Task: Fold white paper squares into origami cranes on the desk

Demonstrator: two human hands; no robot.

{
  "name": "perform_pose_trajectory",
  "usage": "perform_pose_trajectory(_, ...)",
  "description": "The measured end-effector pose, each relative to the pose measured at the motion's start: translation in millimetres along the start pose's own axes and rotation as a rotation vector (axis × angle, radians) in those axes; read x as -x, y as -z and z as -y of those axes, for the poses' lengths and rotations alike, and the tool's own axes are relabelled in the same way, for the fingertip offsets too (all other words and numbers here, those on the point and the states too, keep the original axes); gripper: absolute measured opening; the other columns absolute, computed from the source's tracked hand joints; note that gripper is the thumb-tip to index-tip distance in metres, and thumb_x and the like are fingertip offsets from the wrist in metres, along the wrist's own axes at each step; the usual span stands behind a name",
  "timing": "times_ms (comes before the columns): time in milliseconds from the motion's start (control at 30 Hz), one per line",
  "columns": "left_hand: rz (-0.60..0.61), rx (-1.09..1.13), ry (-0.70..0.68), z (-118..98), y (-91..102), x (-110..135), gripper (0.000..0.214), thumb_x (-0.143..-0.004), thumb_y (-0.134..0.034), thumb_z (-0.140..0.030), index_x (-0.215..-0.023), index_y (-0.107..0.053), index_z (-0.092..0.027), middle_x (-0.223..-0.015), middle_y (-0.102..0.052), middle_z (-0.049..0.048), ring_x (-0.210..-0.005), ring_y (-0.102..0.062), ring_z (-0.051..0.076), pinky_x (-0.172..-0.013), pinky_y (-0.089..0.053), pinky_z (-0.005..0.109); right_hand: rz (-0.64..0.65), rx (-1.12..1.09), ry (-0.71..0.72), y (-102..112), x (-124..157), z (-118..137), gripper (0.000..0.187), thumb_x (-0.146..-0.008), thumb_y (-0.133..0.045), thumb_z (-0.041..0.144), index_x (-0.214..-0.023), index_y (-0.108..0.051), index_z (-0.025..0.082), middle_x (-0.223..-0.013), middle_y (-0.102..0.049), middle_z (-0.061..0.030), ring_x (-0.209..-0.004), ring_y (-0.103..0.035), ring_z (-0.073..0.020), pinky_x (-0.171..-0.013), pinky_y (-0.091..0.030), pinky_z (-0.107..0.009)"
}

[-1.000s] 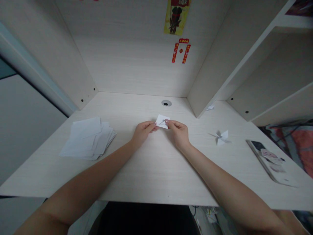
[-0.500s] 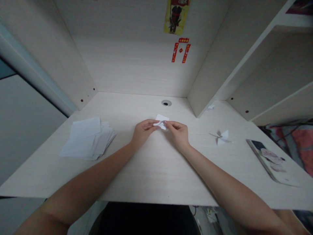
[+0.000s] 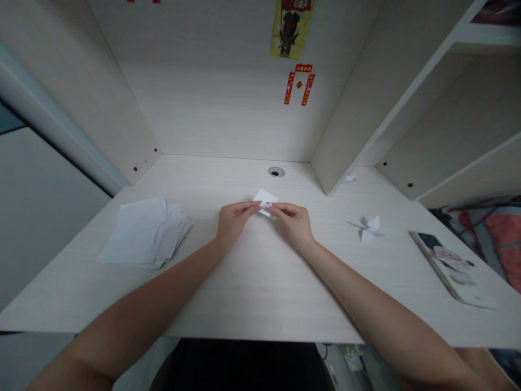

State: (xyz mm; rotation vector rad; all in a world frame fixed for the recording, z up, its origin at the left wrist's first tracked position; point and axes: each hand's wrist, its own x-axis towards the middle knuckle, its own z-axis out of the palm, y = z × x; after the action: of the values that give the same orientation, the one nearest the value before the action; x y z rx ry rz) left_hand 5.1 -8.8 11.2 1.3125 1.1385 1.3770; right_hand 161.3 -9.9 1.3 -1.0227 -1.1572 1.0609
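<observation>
At the far middle of the desk (image 3: 244, 298), left hand (image 3: 233, 222) and right hand (image 3: 295, 224) pinch folded paper (image 3: 265, 195).
Probably light, thin and easily torn; best held softly by its edges.

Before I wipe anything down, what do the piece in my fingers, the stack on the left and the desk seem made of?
Piece: likely paper, matte white, with thin, apparently folded edges.
Stack: probably paper, matte white, its thin loose sheets overlapping unevenly.
Desk: perhaps laminated board, pale and dull with faint streaky grain; real wood is possible.
</observation>
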Motion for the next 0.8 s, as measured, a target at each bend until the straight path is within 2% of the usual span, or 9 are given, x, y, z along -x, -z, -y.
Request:
perform_pose_trajectory(200,-0.007,-0.023,-0.017,-2.2,-2.6,1.6,0.020,-0.067,-0.073,-0.030,-0.083,-0.075,-0.018,-0.091,-0.074,0.0064,-0.084,-0.068,0.020,-0.083,-0.052,0.032,-0.031,-0.127,-0.066,-2.6,0.1,-3.4,0.010,-0.061,-0.078,0.030,-0.068,-0.075,0.023,-0.071,-0.072,-0.0003,-0.065,-0.061,-0.0134,-0.070,-0.046,-0.028)
perform_pose_trajectory(433,-0.032,-0.060,-0.051,-4.6,-3.0,4.0,0.019,-0.067,-0.073,-0.029,-0.082,-0.074,-0.018,-0.089,-0.074,0.0056,-0.081,-0.068,0.019,-0.081,-0.053,0.031,-0.001,-0.181,-0.096,-1.8,-1.4,-3.6,0.019,-0.057,-0.080,0.034,-0.071,-0.073,0.022,-0.071,-0.071,-0.0011,-0.064,-0.060,-0.0133,-0.068,-0.048,-0.029)
perform_pose_trajectory(567,0.018,-0.025,-0.035,-3.7,-3.2,2.9,0.017,-0.067,-0.072,-0.030,-0.079,-0.072,-0.017,-0.086,-0.074,0.0054,-0.079,-0.068,0.018,-0.078,-0.052,0.029,-0.025,-0.173,-0.099,-0.5,-2.1,-4.5,0.022,-0.058,-0.079,0.036,-0.071,-0.072,0.021,-0.067,-0.070,-0.0010,-0.060,-0.058,-0.0126,-0.064,-0.047,-0.028)
perform_pose_trajectory(800,0.010,0.031,0.010,-3.4,-1.2,1.0,0.031,-0.061,-0.077,-0.035,-0.073,-0.053,-0.019,-0.067,-0.067,-0.0012,-0.066,-0.065,0.014,-0.060,-0.047,0.022,-0.035,-0.093,-0.031,0.0,-0.8,-1.3,0.025,-0.060,-0.078,0.037,-0.076,-0.069,0.020,-0.066,-0.069,-0.0006,-0.058,-0.059,-0.0125,-0.062,-0.047,-0.028)
